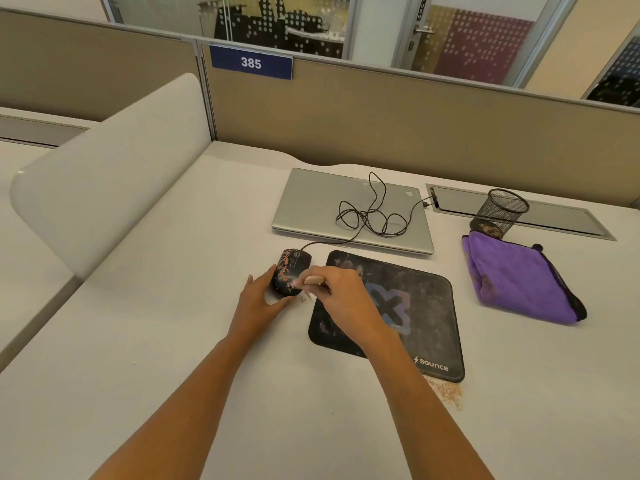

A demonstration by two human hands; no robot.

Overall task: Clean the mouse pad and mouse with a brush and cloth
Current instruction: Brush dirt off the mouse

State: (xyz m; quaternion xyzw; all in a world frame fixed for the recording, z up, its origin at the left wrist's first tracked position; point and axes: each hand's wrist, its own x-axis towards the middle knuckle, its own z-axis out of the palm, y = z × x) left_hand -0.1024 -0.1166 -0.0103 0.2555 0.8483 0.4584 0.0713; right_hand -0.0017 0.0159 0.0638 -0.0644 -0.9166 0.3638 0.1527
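"Two hands are seen at the mouse (290, 270). How is it held?"

"It is cupped by the left hand (261, 299), with the fingers along its left side and the thumb at its near end. It is kept on the desk (173, 306), just left of the mouse pad (415, 306)."

"And the brush?"

"The brush (313, 280) is clamped in the right hand (341, 292), whose fingers are curled round the pale wooden handle. Its working end is laid against the mouse's right side, though the bristles are too blurred to be made out."

"Where is the cloth found?"

"The purple cloth (519, 282) is left folded on the desk to the right of the pad, well apart from both hands, just in front of a black mesh cup (500, 213)."

"Is any dirt shown?"

"Pale smears are seen on the pad, orange marks on the mouse, and a patch of crumbs (448, 393) at the pad's near right corner. The mouse's cable (370, 213) is coiled over a closed laptop (311, 202) behind."
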